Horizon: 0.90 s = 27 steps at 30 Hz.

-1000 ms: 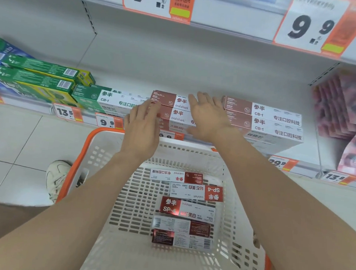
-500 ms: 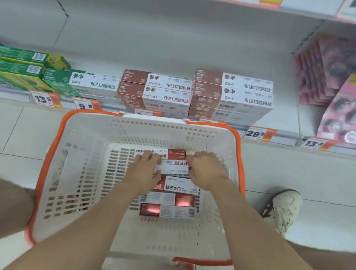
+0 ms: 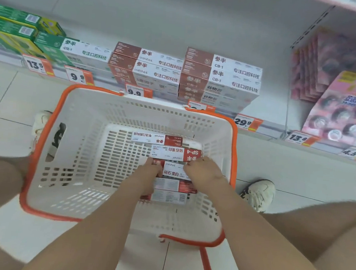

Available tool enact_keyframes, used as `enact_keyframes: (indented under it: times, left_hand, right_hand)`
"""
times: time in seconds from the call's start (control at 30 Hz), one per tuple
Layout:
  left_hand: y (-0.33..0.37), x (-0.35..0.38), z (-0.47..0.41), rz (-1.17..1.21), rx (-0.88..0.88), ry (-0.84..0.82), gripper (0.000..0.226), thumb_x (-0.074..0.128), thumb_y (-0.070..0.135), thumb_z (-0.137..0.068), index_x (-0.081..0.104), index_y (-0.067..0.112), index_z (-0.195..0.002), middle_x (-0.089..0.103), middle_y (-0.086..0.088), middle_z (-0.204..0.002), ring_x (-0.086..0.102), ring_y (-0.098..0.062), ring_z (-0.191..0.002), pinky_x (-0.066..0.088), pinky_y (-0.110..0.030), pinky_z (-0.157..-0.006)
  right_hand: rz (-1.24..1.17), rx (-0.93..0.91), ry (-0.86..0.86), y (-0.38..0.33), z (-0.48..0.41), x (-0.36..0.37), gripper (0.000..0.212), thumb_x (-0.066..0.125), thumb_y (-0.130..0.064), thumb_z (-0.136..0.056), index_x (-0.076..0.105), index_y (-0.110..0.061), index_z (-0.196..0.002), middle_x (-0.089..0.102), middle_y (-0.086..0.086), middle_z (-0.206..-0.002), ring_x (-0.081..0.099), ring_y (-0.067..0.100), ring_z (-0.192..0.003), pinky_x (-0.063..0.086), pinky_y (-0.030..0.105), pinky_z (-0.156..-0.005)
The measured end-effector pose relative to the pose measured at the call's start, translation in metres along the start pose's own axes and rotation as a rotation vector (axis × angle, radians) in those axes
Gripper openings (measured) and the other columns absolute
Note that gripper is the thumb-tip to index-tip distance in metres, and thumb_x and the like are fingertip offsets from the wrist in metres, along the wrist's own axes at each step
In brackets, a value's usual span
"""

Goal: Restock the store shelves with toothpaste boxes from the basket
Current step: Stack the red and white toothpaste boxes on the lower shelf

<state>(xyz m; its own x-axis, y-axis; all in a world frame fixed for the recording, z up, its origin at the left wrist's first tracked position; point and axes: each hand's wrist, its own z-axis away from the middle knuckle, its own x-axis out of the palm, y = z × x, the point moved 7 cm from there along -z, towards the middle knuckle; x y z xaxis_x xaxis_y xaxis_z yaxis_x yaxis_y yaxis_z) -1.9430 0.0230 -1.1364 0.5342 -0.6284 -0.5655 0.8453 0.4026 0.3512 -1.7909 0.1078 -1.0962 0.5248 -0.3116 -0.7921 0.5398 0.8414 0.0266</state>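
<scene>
A white basket [image 3: 86,112] with an orange rim stands on the floor below the shelf. Several red-and-white toothpaste boxes lie stacked in it, the farthest one [image 3: 156,138] near the back wall. Both my hands reach into the basket. My left hand [image 3: 149,175] grips the left end of a middle toothpaste box [image 3: 173,172], and my right hand [image 3: 204,174] curls over its right end. On the shelf above stand two stacks of brown-and-white toothpaste boxes [image 3: 147,68] [image 3: 220,77].
Green toothpaste boxes [image 3: 74,51] fill the shelf's left part and pink packs [image 3: 341,107] the right. Orange price tags [image 3: 78,76] line the shelf edge. My shoes [image 3: 259,194] [image 3: 40,122] flank the basket on the tiled floor.
My hands left the shelf stack and dropped into the basket. They then slid nearer from the second box onto the one below it, while the view tilted down.
</scene>
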Motion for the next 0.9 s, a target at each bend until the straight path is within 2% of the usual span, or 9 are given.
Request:
enact_keyframes:
  times: [0.1, 0.2, 0.3, 0.4, 0.47, 0.57, 0.67, 0.8, 0.9]
  left_hand:
    - [0.021, 0.009, 0.001, -0.038, 0.041, 0.081, 0.031, 0.078, -0.003, -0.081, 0.068, 0.020, -0.101, 0.049, -0.001, -0.133, 0.061, -0.025, -0.107, 0.052, -0.033, -0.098]
    - [0.026, 0.019, 0.001, -0.099, 0.050, 0.088, 0.030, 0.062, -0.008, -0.088, 0.073, 0.014, -0.106, 0.061, -0.007, -0.127, 0.062, -0.024, -0.103, 0.053, -0.031, -0.089]
    - [0.019, 0.027, 0.009, -0.078, 0.006, 0.034, 0.022, 0.071, 0.010, -0.091, 0.064, 0.018, -0.111, 0.063, -0.005, -0.120, 0.061, -0.020, -0.101, 0.053, -0.032, -0.087]
    - [0.010, 0.049, 0.021, 0.022, -0.035, -0.186, 0.047, 0.083, 0.020, -0.084, 0.054, 0.021, -0.121, 0.066, 0.002, -0.116, 0.063, -0.019, -0.098, 0.053, -0.033, -0.081]
    - [0.009, 0.057, 0.022, -0.062, -0.020, -0.244, 0.050, 0.084, 0.018, -0.079, 0.061, 0.023, -0.123, 0.071, 0.004, -0.107, 0.067, -0.018, -0.092, 0.053, -0.030, -0.074]
    - [0.012, 0.061, 0.017, -0.140, -0.013, -0.207, 0.046, 0.082, 0.009, -0.077, 0.066, 0.018, -0.118, 0.073, 0.000, -0.102, 0.069, -0.017, -0.086, 0.055, -0.029, -0.073]
    - [0.020, 0.058, 0.012, -0.160, 0.046, -0.113, 0.037, 0.079, 0.009, -0.080, 0.068, 0.016, -0.115, 0.072, -0.003, -0.107, 0.069, -0.020, -0.092, 0.055, -0.029, -0.080]
    - [0.017, 0.038, 0.015, -0.088, 0.028, -0.117, 0.031, 0.084, 0.018, -0.073, 0.072, 0.029, -0.100, 0.072, 0.010, -0.095, 0.070, -0.016, -0.088, 0.059, -0.034, -0.082]
    - [0.011, 0.013, 0.023, 0.115, -0.011, -0.204, 0.022, 0.086, 0.030, -0.073, 0.077, 0.030, -0.093, 0.075, 0.008, -0.092, 0.068, -0.010, -0.078, 0.053, -0.026, -0.067]
  right_hand:
    - [0.021, -0.025, -0.001, 0.014, 0.017, 0.011, 0.031, 0.075, -0.010, -0.082, 0.067, -0.020, -0.111, 0.071, 0.001, -0.110, 0.065, 0.026, -0.105, 0.047, 0.039, -0.098]
    - [-0.010, 0.056, -0.088, 0.031, 0.038, 0.030, 0.030, 0.077, -0.017, -0.083, 0.068, -0.022, -0.111, 0.072, 0.000, -0.111, 0.067, 0.025, -0.104, 0.049, 0.040, -0.099]
    - [-0.147, 0.146, -0.122, 0.028, 0.055, 0.032, 0.027, 0.074, -0.017, -0.086, 0.065, -0.023, -0.110, 0.072, 0.000, -0.108, 0.068, 0.024, -0.097, 0.054, 0.042, -0.095]
    - [-0.380, 0.183, -0.159, -0.005, 0.059, 0.042, 0.047, 0.078, -0.017, -0.082, 0.058, -0.024, -0.125, 0.065, 0.003, -0.118, 0.065, 0.025, -0.104, 0.057, 0.041, -0.092]
    - [-0.406, 0.200, -0.191, -0.032, 0.058, 0.053, 0.071, 0.084, -0.019, -0.076, 0.049, -0.021, -0.139, 0.055, 0.006, -0.129, 0.060, 0.028, -0.114, 0.052, 0.042, -0.098]
    - [-0.332, 0.271, -0.143, -0.046, 0.052, 0.066, 0.082, 0.084, -0.016, -0.075, 0.043, -0.016, -0.145, 0.049, 0.011, -0.137, 0.056, 0.031, -0.123, 0.043, 0.043, -0.108]
    - [-0.239, 0.200, -0.108, -0.044, 0.049, 0.066, 0.086, 0.087, -0.026, -0.073, 0.042, -0.013, -0.145, 0.054, 0.011, -0.135, 0.057, 0.029, -0.121, 0.041, 0.042, -0.110]
    - [-0.374, 0.154, -0.137, -0.018, 0.054, 0.053, 0.080, 0.085, -0.055, -0.064, 0.053, -0.024, -0.130, 0.064, -0.002, -0.118, 0.060, 0.020, -0.102, 0.050, 0.035, -0.091]
    - [-0.683, 0.190, -0.250, 0.001, 0.059, 0.037, 0.072, 0.089, -0.051, -0.062, 0.063, -0.026, -0.123, 0.068, -0.007, -0.104, 0.064, 0.013, -0.088, 0.053, 0.027, -0.070]
